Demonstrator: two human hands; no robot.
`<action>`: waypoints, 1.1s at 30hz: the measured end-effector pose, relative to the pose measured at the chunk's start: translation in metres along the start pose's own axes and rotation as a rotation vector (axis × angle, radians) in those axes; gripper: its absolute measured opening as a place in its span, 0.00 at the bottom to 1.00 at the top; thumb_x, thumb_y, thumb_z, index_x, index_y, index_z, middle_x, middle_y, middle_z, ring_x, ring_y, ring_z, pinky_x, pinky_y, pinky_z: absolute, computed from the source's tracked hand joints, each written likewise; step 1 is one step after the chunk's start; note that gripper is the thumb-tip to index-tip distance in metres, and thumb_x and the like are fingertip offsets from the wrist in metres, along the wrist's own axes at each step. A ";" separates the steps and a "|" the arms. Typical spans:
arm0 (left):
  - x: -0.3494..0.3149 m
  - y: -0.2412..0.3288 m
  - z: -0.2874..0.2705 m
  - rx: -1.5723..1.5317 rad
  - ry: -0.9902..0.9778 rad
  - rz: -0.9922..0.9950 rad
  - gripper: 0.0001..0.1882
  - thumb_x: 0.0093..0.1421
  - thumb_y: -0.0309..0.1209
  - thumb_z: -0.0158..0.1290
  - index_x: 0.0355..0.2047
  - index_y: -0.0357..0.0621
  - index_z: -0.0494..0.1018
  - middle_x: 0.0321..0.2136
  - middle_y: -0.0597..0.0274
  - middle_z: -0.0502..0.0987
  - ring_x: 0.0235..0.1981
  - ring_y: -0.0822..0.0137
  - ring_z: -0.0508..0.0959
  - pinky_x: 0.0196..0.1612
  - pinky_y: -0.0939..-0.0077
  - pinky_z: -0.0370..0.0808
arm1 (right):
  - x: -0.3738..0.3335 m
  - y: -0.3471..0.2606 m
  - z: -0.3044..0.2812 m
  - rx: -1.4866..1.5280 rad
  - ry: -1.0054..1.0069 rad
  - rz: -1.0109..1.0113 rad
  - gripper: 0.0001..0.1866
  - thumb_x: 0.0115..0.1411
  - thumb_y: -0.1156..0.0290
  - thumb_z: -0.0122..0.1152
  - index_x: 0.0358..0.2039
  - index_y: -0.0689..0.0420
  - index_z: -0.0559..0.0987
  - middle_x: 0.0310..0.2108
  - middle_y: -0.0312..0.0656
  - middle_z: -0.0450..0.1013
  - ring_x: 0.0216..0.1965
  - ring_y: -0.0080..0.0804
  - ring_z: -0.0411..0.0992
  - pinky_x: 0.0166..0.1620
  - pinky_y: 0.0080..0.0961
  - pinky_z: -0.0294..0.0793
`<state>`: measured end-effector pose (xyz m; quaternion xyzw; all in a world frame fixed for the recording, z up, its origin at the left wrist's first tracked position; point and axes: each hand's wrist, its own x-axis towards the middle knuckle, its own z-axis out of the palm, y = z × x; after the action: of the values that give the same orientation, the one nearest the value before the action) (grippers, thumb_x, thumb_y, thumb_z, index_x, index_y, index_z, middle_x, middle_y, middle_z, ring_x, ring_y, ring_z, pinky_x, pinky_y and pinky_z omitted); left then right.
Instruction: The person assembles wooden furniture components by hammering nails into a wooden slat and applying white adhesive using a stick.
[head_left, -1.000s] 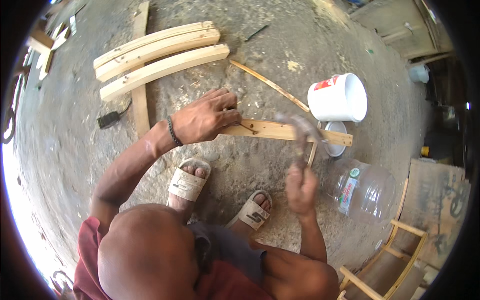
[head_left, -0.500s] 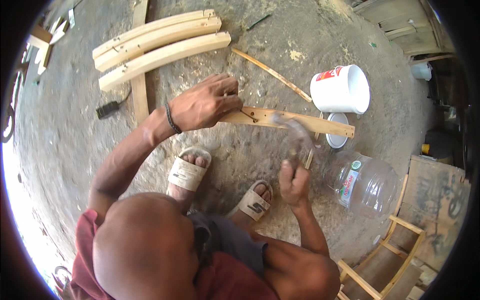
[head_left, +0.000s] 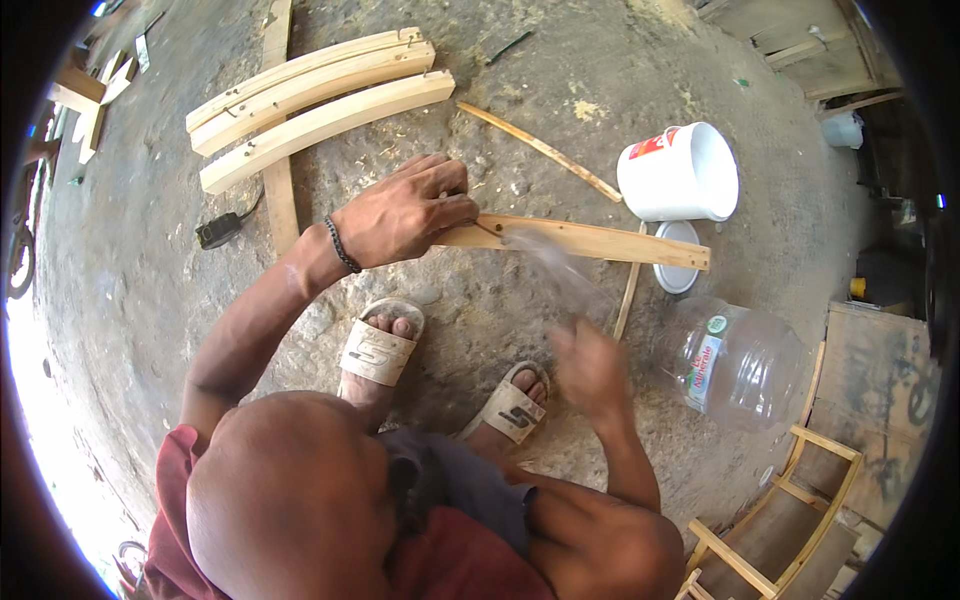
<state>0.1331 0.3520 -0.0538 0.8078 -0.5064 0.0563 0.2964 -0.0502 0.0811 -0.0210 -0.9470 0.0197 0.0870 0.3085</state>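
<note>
A narrow wooden slat [head_left: 630, 245] extends rightward from beneath my left hand [head_left: 400, 212], with several small dark holes or nail heads in it. The fingers of that hand are closed around a thin, dark nail [head_left: 488, 230], which slants to the slat's surface. My right hand [head_left: 592, 370] grips a hammer [head_left: 555, 262], both smeared by motion. The hammer's head is at the slat close to the nail; whether it touches the nail is unclear. The far ends of the left fingers are partly hidden.
Several curved wooden pieces [head_left: 330, 120] with nails in them lie at the upper left across a flat board [head_left: 279, 205]. To the right stand a white bucket [head_left: 650, 185], its lid [head_left: 677, 275] and a large clear plastic bottle [head_left: 750, 370]. A wooden frame [head_left: 735, 560] sits lower right.
The hammer head has swung left and down to the slat beside the nail. My right hand has shifted slightly with it; my left hand keeps nearly the same place.
</note>
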 end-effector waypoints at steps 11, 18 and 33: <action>0.000 0.014 -0.016 -0.126 0.068 -0.041 0.08 0.58 0.25 0.60 0.37 0.42 0.75 0.34 0.59 0.74 0.38 0.59 0.77 0.44 0.64 0.75 | -0.047 0.058 0.052 0.355 0.368 0.127 0.16 0.70 0.60 0.55 0.32 0.60 0.73 0.18 0.37 0.67 0.18 0.25 0.67 0.23 0.28 0.68; 0.034 0.030 -0.006 -0.087 -0.035 -0.180 0.10 0.63 0.21 0.53 0.45 0.38 0.71 0.43 0.50 0.78 0.43 0.50 0.81 0.43 0.58 0.79 | -0.088 0.124 0.116 -0.339 0.294 0.347 0.15 0.58 0.59 0.68 0.39 0.56 0.80 0.28 0.48 0.79 0.31 0.54 0.79 0.33 0.45 0.77; 0.029 0.047 0.046 0.284 -0.275 -0.157 0.43 0.49 0.34 0.68 0.64 0.41 0.62 0.55 0.48 0.72 0.40 0.50 0.83 0.39 0.63 0.84 | 0.001 0.147 0.084 0.665 0.535 0.409 0.23 0.66 0.52 0.61 0.49 0.59 0.78 0.44 0.47 0.78 0.49 0.38 0.77 0.47 0.39 0.77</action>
<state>0.0971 0.2904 -0.0602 0.8786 -0.4644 -0.0068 0.1113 -0.0753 0.0114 -0.1737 -0.7626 0.3114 -0.1119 0.5558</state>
